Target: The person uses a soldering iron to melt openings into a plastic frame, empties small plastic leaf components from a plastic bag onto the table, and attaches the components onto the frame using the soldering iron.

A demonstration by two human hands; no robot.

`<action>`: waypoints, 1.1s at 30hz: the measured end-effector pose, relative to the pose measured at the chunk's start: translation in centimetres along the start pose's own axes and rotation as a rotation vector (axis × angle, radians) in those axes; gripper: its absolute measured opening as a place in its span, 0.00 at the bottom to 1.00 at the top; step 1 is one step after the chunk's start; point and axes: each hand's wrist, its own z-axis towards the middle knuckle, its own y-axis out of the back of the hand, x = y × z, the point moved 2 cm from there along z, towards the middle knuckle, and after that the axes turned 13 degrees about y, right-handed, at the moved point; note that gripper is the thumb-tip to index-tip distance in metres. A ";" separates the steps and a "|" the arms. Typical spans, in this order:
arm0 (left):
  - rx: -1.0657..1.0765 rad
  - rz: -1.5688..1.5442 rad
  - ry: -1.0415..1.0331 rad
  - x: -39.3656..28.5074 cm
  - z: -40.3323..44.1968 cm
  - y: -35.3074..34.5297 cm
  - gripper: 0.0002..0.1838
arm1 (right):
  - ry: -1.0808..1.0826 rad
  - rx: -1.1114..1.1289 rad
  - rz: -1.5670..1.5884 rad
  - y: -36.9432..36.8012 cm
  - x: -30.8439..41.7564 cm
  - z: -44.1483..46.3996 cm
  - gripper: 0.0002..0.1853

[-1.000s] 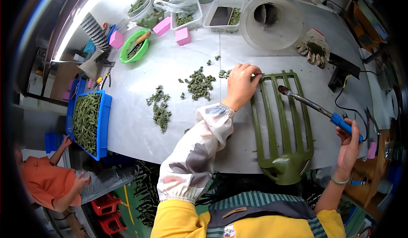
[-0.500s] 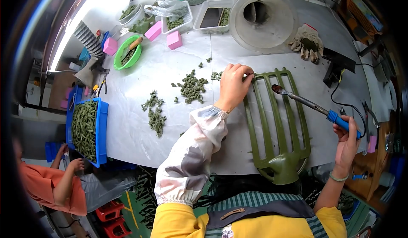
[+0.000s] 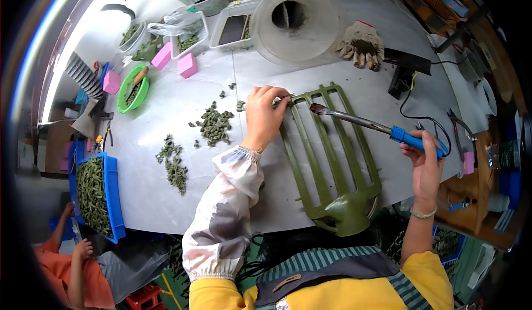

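My left hand (image 3: 262,116) is closed in a pinch at the far left corner of a green, wax-like frame (image 3: 338,180) with long parallel bars and a funnel-shaped near end. A small green piece seems to sit between thumb and finger, mostly hidden. My right hand (image 3: 425,163) grips the blue handle of a soldering iron (image 3: 368,124). Its flat, brown-stained tip hangs over the frame's far bars; I cannot tell whether it touches. Left of my left hand lie a loose pile of small green pieces (image 3: 215,124) and a second pile (image 3: 176,171).
A blue tray (image 3: 115,199) of green pieces stands at the left edge, beside another person in an orange shirt (image 3: 61,271). A green bowl (image 3: 128,96), pink blocks (image 3: 188,65), a clear bucket (image 3: 260,24), a stained glove (image 3: 360,47) and a black stand (image 3: 407,63) stand farther back.
The whole view has swung, so everything sits farther left in the picture. Both hands keep their grips, and the iron's tip stays near the frame's far bars.
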 end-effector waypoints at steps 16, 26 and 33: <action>0.017 0.058 -0.057 -0.9 0.1 0.4 0.05 | -0.024 0.152 0.067 -5.0 -3.0 2.3 0.15; 0.029 0.056 -0.075 -0.7 0.3 0.2 0.06 | -0.036 0.123 0.083 -5.2 -3.2 2.2 0.16; 0.039 0.054 -0.076 -0.7 0.3 0.1 0.06 | -0.024 0.133 0.081 -5.4 -3.1 2.2 0.15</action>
